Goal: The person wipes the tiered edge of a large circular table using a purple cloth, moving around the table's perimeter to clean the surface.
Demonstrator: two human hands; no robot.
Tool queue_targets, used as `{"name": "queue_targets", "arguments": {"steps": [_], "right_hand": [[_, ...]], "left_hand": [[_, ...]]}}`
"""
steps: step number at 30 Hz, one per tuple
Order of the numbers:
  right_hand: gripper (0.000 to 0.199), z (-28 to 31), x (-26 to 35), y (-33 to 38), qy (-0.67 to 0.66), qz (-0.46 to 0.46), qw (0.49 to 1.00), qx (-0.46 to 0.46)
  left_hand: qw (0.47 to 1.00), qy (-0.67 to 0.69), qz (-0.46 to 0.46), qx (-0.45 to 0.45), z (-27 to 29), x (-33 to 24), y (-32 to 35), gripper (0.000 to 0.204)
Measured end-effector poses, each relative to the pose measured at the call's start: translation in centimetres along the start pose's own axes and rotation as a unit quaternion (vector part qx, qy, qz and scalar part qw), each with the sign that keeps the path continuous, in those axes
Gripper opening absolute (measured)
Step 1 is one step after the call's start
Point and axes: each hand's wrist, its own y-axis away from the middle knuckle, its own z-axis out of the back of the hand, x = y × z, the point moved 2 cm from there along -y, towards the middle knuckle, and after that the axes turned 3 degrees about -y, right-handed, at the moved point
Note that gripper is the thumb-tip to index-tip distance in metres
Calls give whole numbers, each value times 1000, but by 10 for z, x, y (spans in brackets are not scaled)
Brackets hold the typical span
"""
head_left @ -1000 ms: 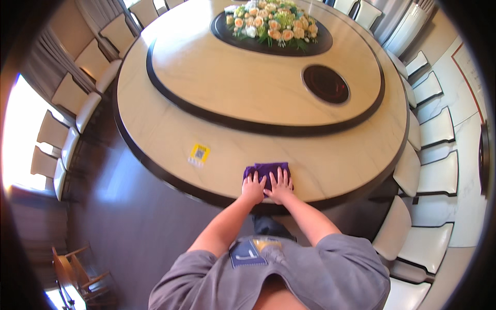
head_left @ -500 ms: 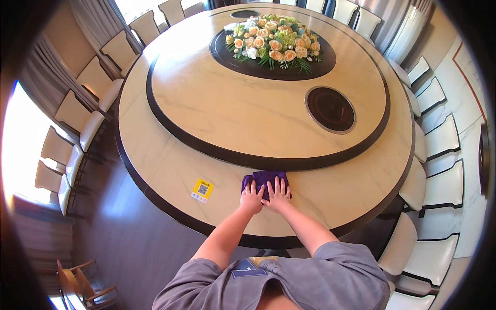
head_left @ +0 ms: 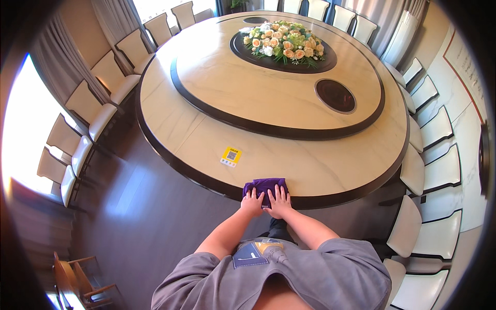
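A folded purple cloth [head_left: 265,184] lies at the near edge of the big round marble-patterned table [head_left: 315,164], its near part on the dark rim. My left hand [head_left: 251,203] presses on the cloth's left side, palm down with fingers spread. Beside it, my right hand [head_left: 279,202] lies flat on the right side, fingers stretched forward and apart. Part of the cloth shows between the two hands. Nothing is gripped in either one. To the left of the cloth, a small yellow and white card with a square code [head_left: 231,156] rests on the tabletop.
A raised turntable [head_left: 248,98] with a dark rim carries a flower arrangement [head_left: 289,42] and a round dark inset plate [head_left: 336,95]. White chairs [head_left: 436,169] line the right wall, and more stand at the left and far side. A wooden chair [head_left: 77,279] is at lower left.
Both hands have drawn the purple cloth toward me, from beside the turntable's rim to the table's near edge. My view of the table has shifted too.
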Motion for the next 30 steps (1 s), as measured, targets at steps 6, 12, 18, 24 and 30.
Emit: {"name": "queue_targets", "arguments": {"steps": [6,12,18,24,30], "right_hand": [[90,-5,34,24,-8,-17,999,28],[88,8,19,-12,-17,-19,999,43],[93,56,-11,-118,-28,-33,999,24],[92,111,-21,-199,-63,-44,997,20],[90,112,-13,-191,-27,-55,998,25]], "left_hand": [[1000,-3,-21,17,-11,20,27,81],[999,-17,-22,20,5,25,-5,79],[998,-16,-14,-52,65,53,-101,75],[999,-13,-9,-46,130,82,-180,78],[997,6,-26,-67,126,85,-177,76]]}}
